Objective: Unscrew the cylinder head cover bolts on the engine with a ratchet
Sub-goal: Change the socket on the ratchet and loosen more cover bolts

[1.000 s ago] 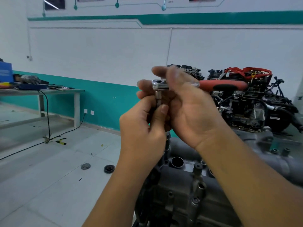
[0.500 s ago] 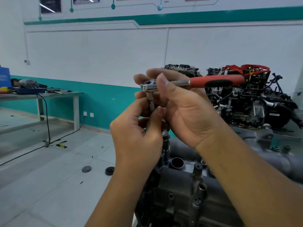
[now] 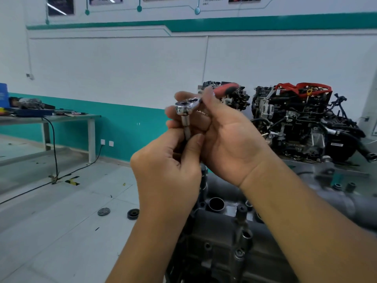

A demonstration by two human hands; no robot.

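I hold a chrome ratchet [image 3: 184,108] with a red and black handle up at chest height, above the dark grey engine [image 3: 220,248]. My right hand [image 3: 222,137] grips the ratchet near its head, fingers curled round the neck. A slim metal extension [image 3: 187,130] hangs straight down from the head. My left hand [image 3: 169,170] pinches the lower end of that extension between thumb and fingers, hiding its tip. The engine's cylinder head cover [image 3: 214,242] with its bolts [image 3: 239,253] lies below my forearms.
Two more engines [image 3: 302,123] stand on a bench at the back right. A grey table [image 3: 49,119] with tools and a hanging cable is at the left. Two round discs [image 3: 133,213] lie on the floor tiles.
The ratchet's handle has swung from pointing right to pointing away from me, so its head now faces the camera. Both hands stayed around the tool, and the view tilted slightly down.
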